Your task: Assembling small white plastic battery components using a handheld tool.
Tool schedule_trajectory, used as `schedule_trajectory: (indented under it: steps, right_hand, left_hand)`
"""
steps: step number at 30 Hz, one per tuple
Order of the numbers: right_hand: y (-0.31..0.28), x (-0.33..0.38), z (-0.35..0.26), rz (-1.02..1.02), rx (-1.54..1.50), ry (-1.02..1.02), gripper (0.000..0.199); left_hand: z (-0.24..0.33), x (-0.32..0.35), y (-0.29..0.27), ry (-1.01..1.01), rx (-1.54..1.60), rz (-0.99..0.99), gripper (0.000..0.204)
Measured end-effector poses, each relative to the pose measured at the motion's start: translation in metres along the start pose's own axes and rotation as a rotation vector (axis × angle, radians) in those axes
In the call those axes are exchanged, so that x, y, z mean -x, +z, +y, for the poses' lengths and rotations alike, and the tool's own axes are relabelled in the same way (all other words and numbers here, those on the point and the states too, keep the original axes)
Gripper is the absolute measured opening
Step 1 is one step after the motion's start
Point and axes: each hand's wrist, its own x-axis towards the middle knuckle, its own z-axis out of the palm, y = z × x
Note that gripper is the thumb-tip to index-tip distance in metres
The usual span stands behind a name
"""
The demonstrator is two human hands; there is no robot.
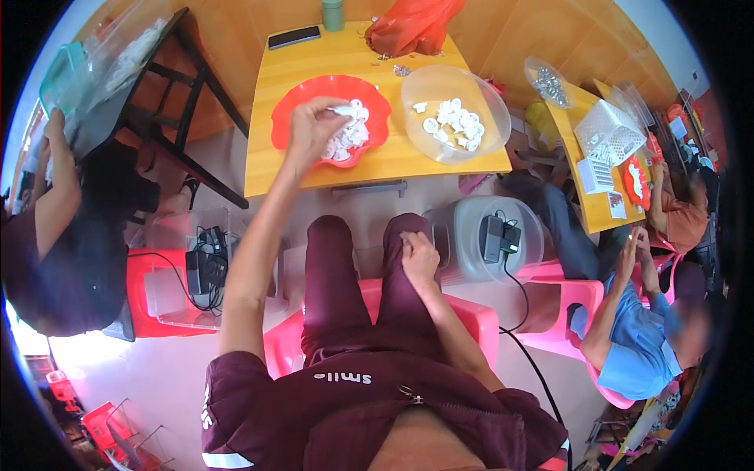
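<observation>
My left hand [312,129] is over the scalloped red bowl [292,94] on the yellow table. Its thumb and fingers pinch a small white plastic part [342,111]. More white plastic pieces [345,143] are heaped in the bowl beneath it. To the right of the bowl stands a round clear plastic tub [496,118] with white ring-shaped parts [459,124] in it. My right hand [420,257] rests on my right thigh, its fingers loosely bent and apart, with nothing visible in it.
A red plastic bag [416,27], a dark phone [294,37] and a green container [333,14] are at the table's far side. Clear bins with black power adapters [501,238] stand beside me. Other people sit left and right, near a white basket [611,129].
</observation>
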Motion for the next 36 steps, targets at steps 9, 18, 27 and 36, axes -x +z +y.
schedule_trajectory:
  steps: [9,18,27,36]
  right_hand:
    - [-0.095,-0.040,-0.093,-0.114,-1.291,0.356,0.020]
    - [-0.114,-0.025,-0.103,-0.074,-1.345,0.372,0.016]
    - [-0.129,-0.024,-0.108,-0.052,-1.415,0.338,0.016]
    - [-0.141,-0.023,-0.108,-0.068,-1.341,0.294,0.014]
  left_hand:
    - [0.062,0.129,0.050,-0.009,0.296,-0.150,0.025]
    - [0.080,0.154,0.069,0.000,0.271,-0.102,0.034]
    - [0.093,0.165,0.078,-0.098,0.640,-0.074,0.038]
    - [0.091,0.166,0.060,-0.509,1.096,-0.371,0.034]
